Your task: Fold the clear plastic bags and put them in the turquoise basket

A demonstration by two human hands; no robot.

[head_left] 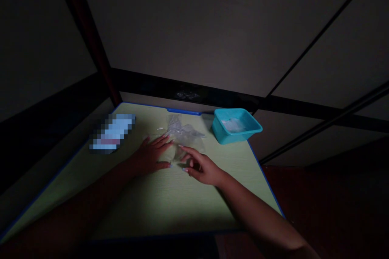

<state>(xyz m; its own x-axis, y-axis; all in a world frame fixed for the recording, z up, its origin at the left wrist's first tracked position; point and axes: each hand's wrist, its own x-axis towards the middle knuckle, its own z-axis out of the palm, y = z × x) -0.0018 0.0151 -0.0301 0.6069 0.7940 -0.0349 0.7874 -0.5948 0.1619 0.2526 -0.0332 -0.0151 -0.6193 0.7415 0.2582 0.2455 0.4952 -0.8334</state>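
Note:
A clear, crinkled plastic bag [185,133] lies spread on the light table, its narrower crumpled part pointing to the far edge. My left hand [153,154] rests flat on the bag's left side with its fingers spread. Over the near right part of the bag is my right hand [202,166], its index finger stretched out and the other fingers loosely curled. Nothing shows between the right hand's fingers, and the thumb is apart from them. Whether the right fingertips touch the plastic I cannot tell.
A turquoise plastic basket [223,133] with pale contents stands at the table's far right corner. On the left lies a phone-like device with a lit, pixelated screen [115,129]. The table [146,206] has a blue edge and stands near a panelled wall. The light is dim.

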